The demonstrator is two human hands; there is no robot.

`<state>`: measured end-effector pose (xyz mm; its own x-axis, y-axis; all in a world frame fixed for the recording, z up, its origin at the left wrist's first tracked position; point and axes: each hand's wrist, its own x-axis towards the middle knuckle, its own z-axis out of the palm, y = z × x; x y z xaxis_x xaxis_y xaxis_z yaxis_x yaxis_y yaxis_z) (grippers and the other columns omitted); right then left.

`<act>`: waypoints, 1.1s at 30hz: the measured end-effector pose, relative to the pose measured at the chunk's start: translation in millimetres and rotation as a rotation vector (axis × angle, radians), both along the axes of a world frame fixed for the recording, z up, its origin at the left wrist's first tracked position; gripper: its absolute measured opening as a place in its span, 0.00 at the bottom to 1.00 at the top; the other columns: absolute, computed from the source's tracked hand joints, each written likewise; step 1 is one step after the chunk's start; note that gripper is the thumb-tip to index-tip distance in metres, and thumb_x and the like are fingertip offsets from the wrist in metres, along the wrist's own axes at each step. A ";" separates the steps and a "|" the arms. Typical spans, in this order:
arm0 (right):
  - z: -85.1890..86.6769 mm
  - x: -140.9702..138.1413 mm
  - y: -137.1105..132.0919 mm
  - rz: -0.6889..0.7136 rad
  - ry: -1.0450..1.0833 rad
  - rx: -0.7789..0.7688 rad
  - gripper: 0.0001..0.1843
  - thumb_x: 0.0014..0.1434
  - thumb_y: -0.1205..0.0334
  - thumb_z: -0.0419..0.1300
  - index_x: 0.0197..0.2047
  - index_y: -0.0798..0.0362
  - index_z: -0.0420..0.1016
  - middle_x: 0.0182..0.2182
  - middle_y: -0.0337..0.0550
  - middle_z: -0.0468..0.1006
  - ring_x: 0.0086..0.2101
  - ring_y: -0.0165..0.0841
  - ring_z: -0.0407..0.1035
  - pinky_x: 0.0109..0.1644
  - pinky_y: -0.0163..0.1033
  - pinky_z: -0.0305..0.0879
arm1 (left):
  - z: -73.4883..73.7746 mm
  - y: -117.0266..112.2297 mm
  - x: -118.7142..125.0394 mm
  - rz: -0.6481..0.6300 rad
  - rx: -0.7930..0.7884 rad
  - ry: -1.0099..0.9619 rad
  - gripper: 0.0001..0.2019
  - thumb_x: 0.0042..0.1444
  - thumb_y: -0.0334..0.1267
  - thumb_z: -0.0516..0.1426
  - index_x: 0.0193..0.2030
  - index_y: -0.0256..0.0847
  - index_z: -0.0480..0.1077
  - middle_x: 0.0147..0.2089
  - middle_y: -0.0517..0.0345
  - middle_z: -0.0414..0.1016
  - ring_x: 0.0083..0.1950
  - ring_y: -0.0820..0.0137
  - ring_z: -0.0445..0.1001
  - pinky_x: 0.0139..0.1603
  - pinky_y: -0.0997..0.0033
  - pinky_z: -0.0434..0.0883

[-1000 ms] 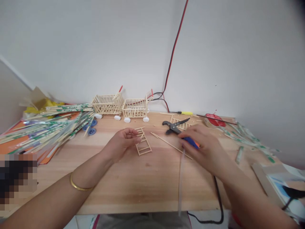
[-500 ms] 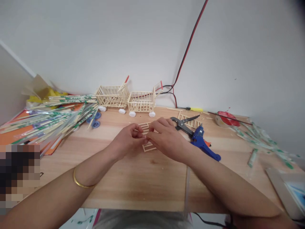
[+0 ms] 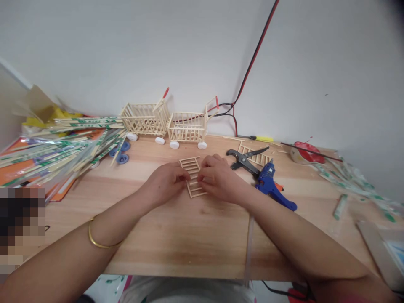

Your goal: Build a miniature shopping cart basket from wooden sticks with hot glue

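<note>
A small ladder-like frame of thin wooden sticks (image 3: 190,161) lies flat on the wooden table in front of me. My left hand (image 3: 167,184) is closed at its left edge, fingertips pinching the side stick. Along the opposite edge, my right hand (image 3: 222,180) has its fingers curled onto the frame and covers part of it. Right of that hand lie black-handled pliers (image 3: 244,162) and a blue glue gun (image 3: 273,189). A second stick frame (image 3: 260,158) rests partly under the pliers.
Two stick-built carts, a larger one (image 3: 145,120) and a smaller one (image 3: 187,127), stand near the wall on white wheels. Wrapped stick bundles (image 3: 78,145) and blue wheels (image 3: 122,158) lie left. A red-and-white bowl (image 3: 306,152) and plastic wrappers (image 3: 353,185) are right. A cable (image 3: 252,63) runs up the wall.
My fingertips, which met over the middle of the stick frame, have moved apart to its two sides. More of its rungs show now. The view has shifted slightly.
</note>
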<state>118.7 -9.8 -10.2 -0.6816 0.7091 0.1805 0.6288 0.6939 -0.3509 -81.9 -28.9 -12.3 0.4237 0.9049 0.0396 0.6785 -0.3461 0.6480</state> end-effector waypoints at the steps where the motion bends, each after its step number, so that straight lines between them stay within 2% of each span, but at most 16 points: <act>1: 0.4 -0.7 0.1 0.002 -0.004 -0.005 0.04 0.51 0.69 0.61 0.30 0.53 0.77 0.35 0.44 0.69 0.40 0.37 0.59 0.43 0.41 0.54 | -0.1 0.4 0.3 -0.006 -0.008 0.006 0.08 0.48 0.27 0.57 0.32 0.39 0.77 0.34 0.58 0.76 0.37 0.69 0.72 0.38 0.72 0.65; 13: -3.8 -3.2 5.2 0.025 -0.033 -0.027 0.04 0.52 0.68 0.61 0.30 0.52 0.77 0.34 0.44 0.70 0.39 0.37 0.60 0.43 0.42 0.54 | -4.6 3.9 -0.3 -0.051 -0.014 0.047 0.08 0.48 0.29 0.56 0.30 0.42 0.76 0.34 0.57 0.76 0.39 0.66 0.72 0.40 0.71 0.65; 22: -7.2 -3.6 8.1 0.023 0.037 -0.096 0.05 0.51 0.70 0.62 0.29 0.52 0.78 0.33 0.43 0.72 0.38 0.36 0.61 0.43 0.41 0.55 | -4.2 3.3 0.3 -0.059 -0.011 0.104 0.08 0.49 0.29 0.56 0.31 0.41 0.77 0.34 0.56 0.77 0.39 0.64 0.72 0.41 0.69 0.64; 33: -8.7 -4.3 7.5 0.028 0.031 -0.081 0.05 0.53 0.68 0.62 0.30 0.51 0.80 0.31 0.43 0.72 0.36 0.35 0.62 0.41 0.40 0.55 | -4.3 2.6 0.2 -0.067 0.002 0.138 0.08 0.49 0.29 0.56 0.30 0.42 0.77 0.34 0.55 0.77 0.40 0.64 0.71 0.41 0.69 0.64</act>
